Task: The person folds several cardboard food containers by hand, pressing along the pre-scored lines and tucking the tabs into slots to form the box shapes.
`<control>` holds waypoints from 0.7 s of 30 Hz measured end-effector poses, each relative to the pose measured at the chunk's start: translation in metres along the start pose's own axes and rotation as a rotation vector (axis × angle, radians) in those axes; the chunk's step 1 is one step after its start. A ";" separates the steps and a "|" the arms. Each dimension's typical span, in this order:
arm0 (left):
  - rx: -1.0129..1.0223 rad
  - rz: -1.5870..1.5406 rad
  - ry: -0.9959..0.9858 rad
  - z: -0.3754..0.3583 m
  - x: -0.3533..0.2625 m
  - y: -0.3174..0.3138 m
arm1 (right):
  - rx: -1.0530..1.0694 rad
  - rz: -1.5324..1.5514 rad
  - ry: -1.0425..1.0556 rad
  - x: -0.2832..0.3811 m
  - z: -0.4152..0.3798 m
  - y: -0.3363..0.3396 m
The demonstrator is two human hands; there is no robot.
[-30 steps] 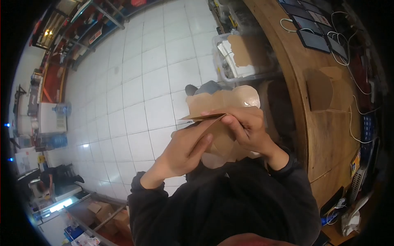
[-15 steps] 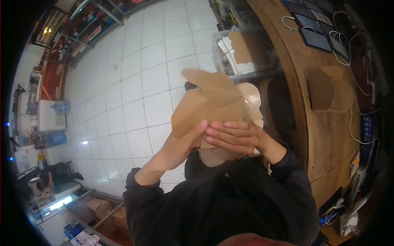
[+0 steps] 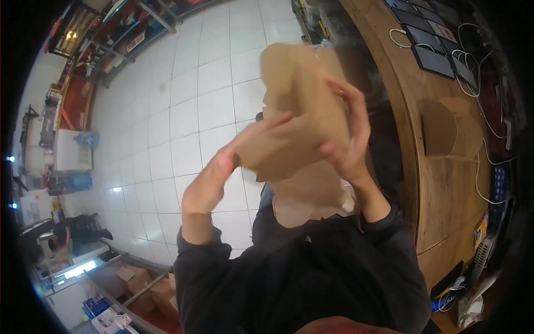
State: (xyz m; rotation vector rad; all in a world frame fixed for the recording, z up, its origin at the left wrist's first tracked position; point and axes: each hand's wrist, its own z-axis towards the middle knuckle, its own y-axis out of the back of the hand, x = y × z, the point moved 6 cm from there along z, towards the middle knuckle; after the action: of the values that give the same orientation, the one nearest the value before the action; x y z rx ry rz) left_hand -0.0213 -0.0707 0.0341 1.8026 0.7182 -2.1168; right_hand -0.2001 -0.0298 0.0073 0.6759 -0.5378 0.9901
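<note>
A brown cardboard piece [image 3: 289, 147], partly folded and blurred by motion, is held up in front of my body. My left hand [image 3: 214, 172] grips its left side, fingers lying along the upper face and thumb near the lower left edge. On the right side my right hand [image 3: 350, 133] holds the same cardboard between thumb and fingers. Below it, over my lap, lie further pale cardboard pieces [image 3: 308, 197] with wavy edges. How the held piece is creased is partly hidden by blur.
A wooden table [image 3: 445, 206] runs along the right, bearing an open cardboard box [image 3: 445, 131], several dark tablets [image 3: 434, 58] and white cables. Boxes [image 3: 136, 278] stand at the lower left. Another person [image 3: 64, 239] is at the far left.
My hands have moved apart from their meeting point at the cardboard's near edge to its two sides. The cardboard has been raised and its panels folded upward.
</note>
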 end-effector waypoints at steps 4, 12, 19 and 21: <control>-0.113 0.758 0.078 -0.018 0.023 -0.015 | -0.270 0.624 -0.509 -0.041 -0.009 0.009; -0.540 0.644 0.197 -0.016 0.036 -0.008 | -0.365 -0.388 0.102 0.015 -0.026 0.006; -0.557 0.625 -0.183 -0.003 0.022 -0.019 | -0.157 -0.181 0.028 0.024 -0.036 -0.019; -0.571 0.616 -0.124 -0.005 0.020 -0.018 | -0.158 -0.106 -0.006 0.025 -0.036 -0.019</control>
State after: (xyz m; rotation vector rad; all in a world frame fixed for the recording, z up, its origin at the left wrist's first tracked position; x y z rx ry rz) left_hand -0.0301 -0.0506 0.0177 1.3364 0.5594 -1.4193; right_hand -0.1678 0.0036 -0.0048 0.5607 -0.5733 0.8374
